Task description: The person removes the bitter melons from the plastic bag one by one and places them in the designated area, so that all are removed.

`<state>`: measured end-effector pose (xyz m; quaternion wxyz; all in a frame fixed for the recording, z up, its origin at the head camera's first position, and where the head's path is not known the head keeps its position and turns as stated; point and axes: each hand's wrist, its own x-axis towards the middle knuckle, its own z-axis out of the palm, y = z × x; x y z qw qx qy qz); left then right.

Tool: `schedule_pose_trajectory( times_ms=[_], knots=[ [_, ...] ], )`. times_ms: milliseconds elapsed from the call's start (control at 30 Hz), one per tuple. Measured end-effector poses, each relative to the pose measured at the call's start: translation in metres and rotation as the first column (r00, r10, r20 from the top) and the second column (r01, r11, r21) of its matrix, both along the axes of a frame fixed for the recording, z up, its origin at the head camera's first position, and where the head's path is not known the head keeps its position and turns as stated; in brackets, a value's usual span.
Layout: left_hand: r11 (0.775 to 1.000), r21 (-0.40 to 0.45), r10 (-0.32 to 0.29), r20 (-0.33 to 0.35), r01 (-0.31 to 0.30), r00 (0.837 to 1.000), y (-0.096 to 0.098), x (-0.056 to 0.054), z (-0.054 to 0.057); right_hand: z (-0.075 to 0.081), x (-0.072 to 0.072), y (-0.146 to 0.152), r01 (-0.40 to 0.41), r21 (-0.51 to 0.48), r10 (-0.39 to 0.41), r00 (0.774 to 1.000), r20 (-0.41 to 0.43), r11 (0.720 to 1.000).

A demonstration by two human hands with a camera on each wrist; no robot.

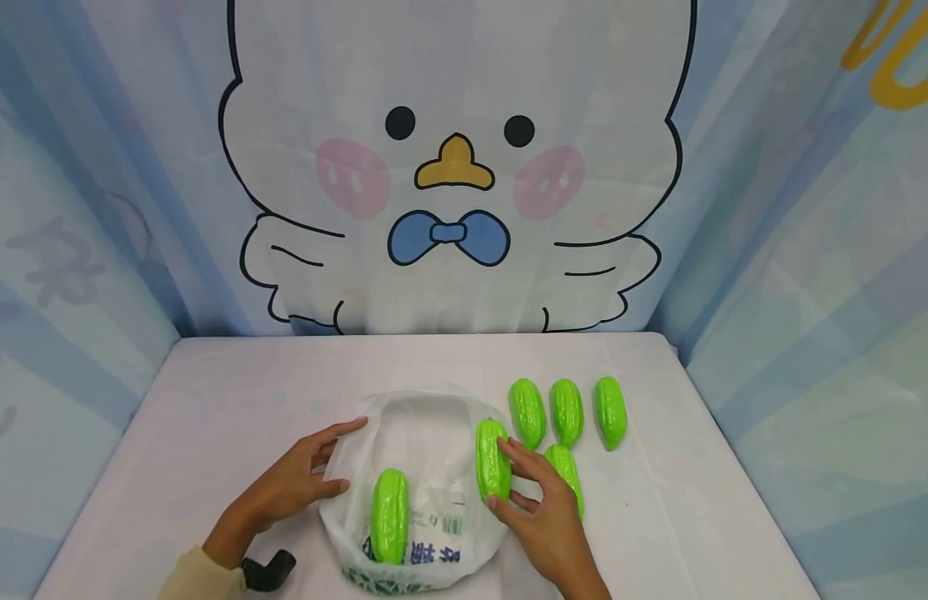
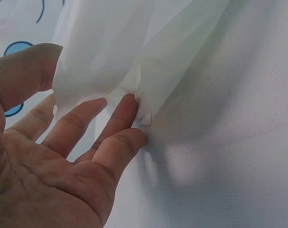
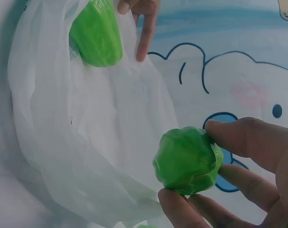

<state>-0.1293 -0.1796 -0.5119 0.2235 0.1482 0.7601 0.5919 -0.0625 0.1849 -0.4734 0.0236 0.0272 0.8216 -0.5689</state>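
Observation:
A white translucent plastic bag [image 1: 414, 417] lies with its mouth wide, one green bitter melon [image 1: 389, 517] inside it. My left hand [image 1: 298, 475] holds the bag's left rim, thumb and index finger spread apart. In the left wrist view, the plastic [image 2: 110, 47] covers the tips of the thumb and index finger, and the other fingertips touch its edge from the outer side. My right hand [image 1: 542, 508] grips a second bitter melon [image 1: 493, 462] between thumb and fingers over the bag's right rim. The right wrist view shows this melon [image 3: 187, 161] end-on, beside the bag.
Several more bitter melons [image 1: 527, 414] lie right of the bag on the white tabletop [image 1: 659, 467], one [image 1: 564, 471] partly behind the right hand. A small black object [image 1: 270, 572] is by the left wrist. A printed cartoon curtain [image 1: 464, 300] surrounds the table's back and sides.

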Motion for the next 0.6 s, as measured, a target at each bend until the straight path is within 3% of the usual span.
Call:
schedule_pose_trajectory(
  times_ms=[600],
  knots=[
    [1.0, -0.001, -0.007, -0.016, 0.007, 1.0, 0.0, 0.0, 0.001, 0.007, -0.002, 0.025, 0.115, 0.084, -0.116, 0.993, 0.011, 0.99]
  ],
)
